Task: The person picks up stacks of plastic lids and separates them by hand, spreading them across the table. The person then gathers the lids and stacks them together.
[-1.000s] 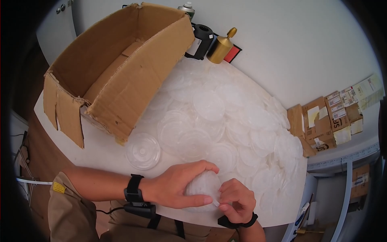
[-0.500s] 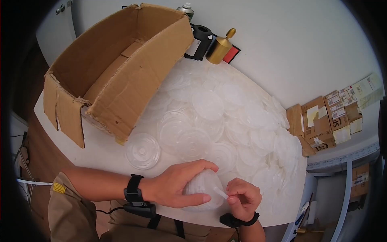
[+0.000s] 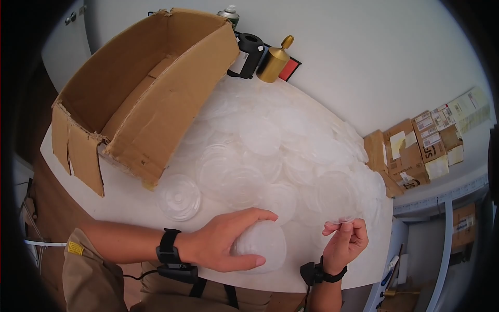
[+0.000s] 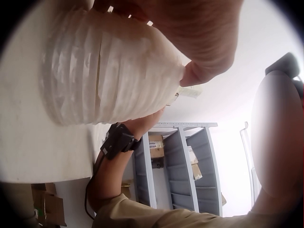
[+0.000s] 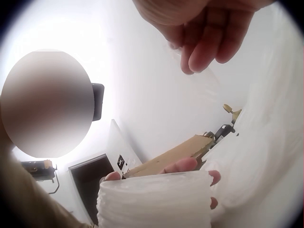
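Observation:
My left hand (image 3: pixel 221 242) grips a thick stack of translucent plastic lids (image 3: pixel 270 242) at the table's near edge, thumb on one side and fingers on the other. From the side, the left wrist view shows the layered rims of the stack (image 4: pixel 109 66). To its right, my right hand (image 3: pixel 347 242) pinches a single clear plastic lid (image 3: pixel 334 193) by its edge, held up over the pile. That lid is only faintly visible in the right wrist view, below the fingertips (image 5: pixel 202 61). One loose clear lid (image 3: pixel 179 197) lies flat, left of the pile.
A wide pile of translucent lids (image 3: pixel 260 135) covers much of the white table (image 3: pixel 122 200). An open cardboard box (image 3: pixel 171 112) stands at the back left. Behind it are a spray can (image 3: pixel 229 16), a black device (image 3: pixel 249 52) and a brass-coloured canister (image 3: pixel 273 65). Cartons (image 3: pixel 403 151) stand at right.
My right hand has moved right and away from the stack, carrying one lid with it. The left hand keeps its grip. The head view has shifted slightly.

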Motion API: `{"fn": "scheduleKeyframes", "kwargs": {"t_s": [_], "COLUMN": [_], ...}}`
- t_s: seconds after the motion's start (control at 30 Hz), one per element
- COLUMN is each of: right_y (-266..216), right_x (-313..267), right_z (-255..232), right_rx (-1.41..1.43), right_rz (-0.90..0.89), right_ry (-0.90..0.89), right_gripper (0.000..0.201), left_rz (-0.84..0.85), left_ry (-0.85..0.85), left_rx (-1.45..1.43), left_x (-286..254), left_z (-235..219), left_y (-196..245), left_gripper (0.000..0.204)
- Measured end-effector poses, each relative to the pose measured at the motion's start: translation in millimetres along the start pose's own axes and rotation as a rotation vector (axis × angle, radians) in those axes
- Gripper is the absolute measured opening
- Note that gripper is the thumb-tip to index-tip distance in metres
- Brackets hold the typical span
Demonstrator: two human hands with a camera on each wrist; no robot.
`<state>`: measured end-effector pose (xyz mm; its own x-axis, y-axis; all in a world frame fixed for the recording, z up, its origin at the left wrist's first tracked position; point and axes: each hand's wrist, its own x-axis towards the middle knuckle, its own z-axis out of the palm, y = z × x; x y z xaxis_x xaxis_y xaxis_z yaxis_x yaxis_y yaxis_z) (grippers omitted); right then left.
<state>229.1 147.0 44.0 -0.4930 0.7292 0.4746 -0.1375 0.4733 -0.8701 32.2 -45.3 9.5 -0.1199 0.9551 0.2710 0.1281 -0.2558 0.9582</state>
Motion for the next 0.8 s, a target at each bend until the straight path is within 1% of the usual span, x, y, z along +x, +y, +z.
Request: {"fn": "scheduleKeyframes", "kwargs": {"t_s": [0.07, 0.1, 0.13, 0.2, 0.33, 0.4, 0.43, 0.5, 0.53, 0.6, 0.63, 0.7, 0.73, 0.8], "right_y": [0, -2, -1, 2, 6, 7, 5, 1, 3, 11, 14, 19, 18, 12], "right_x": [7, 8, 7, 7, 7, 5, 5, 4, 5, 9, 12, 21, 27, 40], "right_z": [0, -4, -9, -15, -9, -7, -5, -1, -3, -10, -12, -16, -17, -22], "right_rx": [0.01, -0.005, -0.007, 0.007, 0.015, 0.051, 0.052, 0.025, 0.024, -0.012, -0.012, 0.035, 0.034, 0.053], "right_rz": [-0.05, -0.04, -0.038, -0.04, -0.088, -0.061, -0.063, 0.052, 0.052, 0.004, 0.004, 0.051, 0.052, 0.066], "right_ry": [0.168, 0.182, 0.183, 0.2, 0.159, 0.091, 0.091, 0.107, 0.106, 0.062, 0.062, 0.145, 0.145, 0.213], "right_gripper": [0.019, 0.018, 0.018, 0.013, 0.007, 0.004, 0.004, 0.007, 0.007, 0.021, 0.021, 0.041, 0.041, 0.055], "left_rz": [0.002, 0.0, -0.001, 0.083, 0.078, 0.065, 0.067, 0.068, 0.068, 0.067, 0.067, 0.062, 0.062, 0.057], "left_ry": [-0.017, -0.03, -0.031, 0.032, 0.036, 0.032, 0.032, 0.037, 0.037, 0.035, 0.035, 0.033, 0.032, 0.032], "left_rx": [-0.002, -0.007, -0.008, 0.017, 0.02, 0.001, 0.002, 0.009, 0.008, 0.005, 0.005, 0.001, 0.001, -0.008], "left_x": [1, 0, 0, 2, 0, 0, 1, 1, 0, 0, 0, 1, 1, 0], "left_z": [-2, -1, 0, 2, 3, 2, 2, 3, 3, 3, 3, 4, 4, 4], "left_y": [1, 2, 1, -2, -2, -2, -2, -2, -2, -2, -2, -2, -2, -3], "left_gripper": [0.071, 0.07, 0.07, 0.064, 0.063, 0.062, 0.062, 0.063, 0.063, 0.063, 0.063, 0.063, 0.063, 0.062]}}
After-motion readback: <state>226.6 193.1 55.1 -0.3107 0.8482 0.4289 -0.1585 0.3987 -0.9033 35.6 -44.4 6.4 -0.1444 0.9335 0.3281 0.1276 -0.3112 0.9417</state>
